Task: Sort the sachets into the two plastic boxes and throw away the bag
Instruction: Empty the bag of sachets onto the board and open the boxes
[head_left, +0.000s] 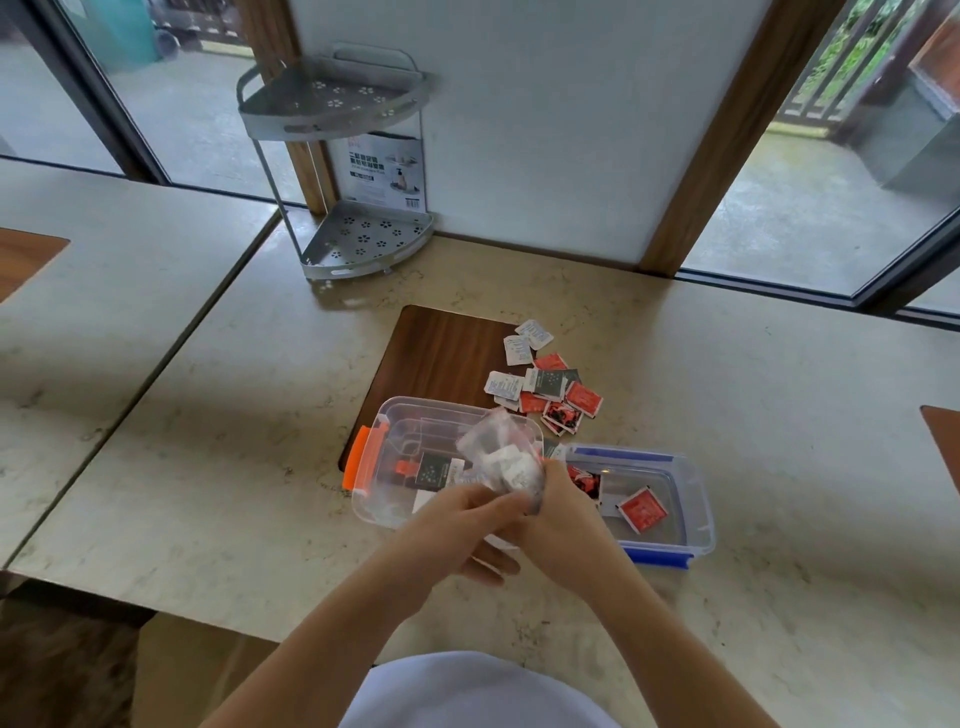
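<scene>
Both of my hands hold a clear plastic bag (501, 457) with white sachets inside, above the near edge of the orange-clipped box (379, 467). My left hand (462, 525) pinches the bag's lower part; my right hand (558, 514) grips its right side. The orange-clipped box holds a dark sachet (434, 470) and some white ones. To its right, the blue-clipped box (696, 514) holds red sachets (644, 509). A loose pile of red, white and dark sachets (545, 384) lies on the table beyond the boxes.
A brown wooden inlay (441, 353) lies under the orange-clipped box and part of the pile. A grey two-tier corner rack (358, 239) stands at the back against the wall. Glass windows flank the wall. A second table (104, 260) adjoins on the left.
</scene>
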